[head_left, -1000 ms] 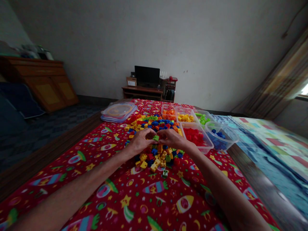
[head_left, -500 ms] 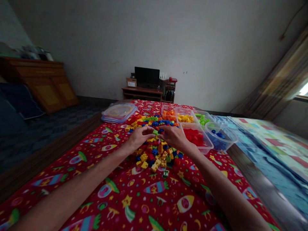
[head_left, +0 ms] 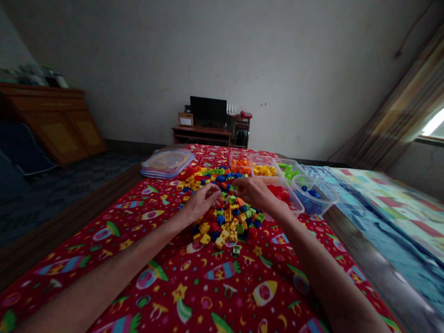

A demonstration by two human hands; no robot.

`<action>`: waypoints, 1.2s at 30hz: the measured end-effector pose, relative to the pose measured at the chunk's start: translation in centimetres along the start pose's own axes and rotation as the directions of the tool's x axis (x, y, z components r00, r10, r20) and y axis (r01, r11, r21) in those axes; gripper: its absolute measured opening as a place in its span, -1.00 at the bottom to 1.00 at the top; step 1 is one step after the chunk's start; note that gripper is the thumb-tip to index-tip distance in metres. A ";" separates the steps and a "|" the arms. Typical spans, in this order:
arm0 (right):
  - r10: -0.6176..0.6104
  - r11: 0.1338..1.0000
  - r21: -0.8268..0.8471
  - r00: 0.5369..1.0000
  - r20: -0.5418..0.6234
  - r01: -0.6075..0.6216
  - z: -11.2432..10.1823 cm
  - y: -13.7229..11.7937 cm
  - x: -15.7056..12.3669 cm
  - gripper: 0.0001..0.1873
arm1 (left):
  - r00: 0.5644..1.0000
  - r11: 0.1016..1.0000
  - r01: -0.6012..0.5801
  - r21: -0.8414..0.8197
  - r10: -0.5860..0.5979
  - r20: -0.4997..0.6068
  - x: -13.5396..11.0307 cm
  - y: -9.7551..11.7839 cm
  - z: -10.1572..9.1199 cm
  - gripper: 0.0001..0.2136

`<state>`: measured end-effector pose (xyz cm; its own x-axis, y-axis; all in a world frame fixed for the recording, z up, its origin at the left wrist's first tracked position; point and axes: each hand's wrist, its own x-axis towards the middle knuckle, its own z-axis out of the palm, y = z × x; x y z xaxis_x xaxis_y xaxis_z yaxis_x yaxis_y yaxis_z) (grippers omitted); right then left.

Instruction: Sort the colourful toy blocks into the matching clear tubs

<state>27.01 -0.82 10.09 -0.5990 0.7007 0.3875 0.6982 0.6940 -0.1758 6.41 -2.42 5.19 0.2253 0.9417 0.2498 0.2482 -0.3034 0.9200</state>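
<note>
The left hand's fingers curl loosely toward the thumb, the right hand's bend downward at the tips; whether either grasps a brick I cannot tell. The left hand [head_left: 204, 199] and the right hand [head_left: 252, 192] are apart, facing each other over the pile of mixed bricks [head_left: 228, 215]. The pile lies below and between the fingertips, its long axis seeming to run from near to far, toward the table's far edge. A lone green brick [head_left: 236, 250] sits just off its near end. Toward the right edge of the table [head_left: 378, 270], a tray of red bricks [head_left: 301, 209] lies beside the right hand, the nearer of the two to it, with a round tub [head_left: 333, 200] of blue bricks further right. The stacked lids [head_left: 168, 160] are near the table's far left corner
</note>
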 end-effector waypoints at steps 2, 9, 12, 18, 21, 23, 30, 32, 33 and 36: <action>0.084 0.995 -0.045 0.996 -0.040 -0.085 -1.4 2.0 -0.3 -0.78 | 0.998 0.986 -0.069 0.149 0.066 0.026 0.0 0.3 -0.3 -0.67; 0.470 0.810 -0.072 0.717 -0.515 -0.582 -3.8 11.8 -1.4 -0.61 | 0.887 0.763 -0.437 0.476 0.276 0.371 -1.2 2.6 -0.5 -0.69; 0.500 0.775 -0.050 0.659 -0.562 -0.630 -3.3 13.9 -1.5 -0.46 | 0.709 0.589 -0.679 0.437 0.373 0.599 -2.9 3.4 1.1 -0.48; 0.357 0.879 -0.068 0.745 -0.564 -0.473 -2.7 12.5 -1.0 -0.58 | 0.542 0.379 -0.823 0.424 0.298 0.786 -5.0 3.1 4.1 -0.60; 0.281 0.928 -0.091 0.837 -0.469 -0.363 -3.0 9.9 -0.6 -0.65 | 0.640 0.323 -0.766 0.556 0.306 0.704 -4.3 2.3 3.7 -0.64; 0.246 0.946 -0.116 0.904 -0.349 -0.302 -3.0 7.9 -0.3 -0.69 | 0.692 0.310 -0.721 0.619 0.312 0.651 -3.6 1.8 3.1 -0.65; 0.202 0.947 -0.268 0.977 0.070 -0.177 -0.6 2.3 0.6 -0.71 | 0.825 0.340 -0.561 0.755 0.308 0.474 -2.0 0.7 0.8 -0.71; 0.192 0.951 -0.275 0.967 0.165 -0.142 0.1 1.7 0.6 -0.73 | 0.848 0.366 -0.520 0.772 0.324 0.418 -1.5 0.2 0.1 -0.71; 0.183 0.956 -0.267 0.960 0.213 -0.123 0.3 1.5 0.5 -0.74 | 0.857 0.388 -0.504 0.771 0.335 0.391 -1.1 -0.2 -0.3 -0.70; 0.136 0.973 -0.221 0.936 0.324 -0.065 1.0 1.2 0.3 -0.71 | 0.889 0.489 -0.444 0.750 0.344 0.302 -0.1 -1.7 -1.5 -0.65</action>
<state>27.31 0.34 9.10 -0.5932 0.8038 0.0454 0.8047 0.5937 0.0035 4.54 -1.74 4.06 0.5705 0.6890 0.4469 0.7282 -0.6760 0.1126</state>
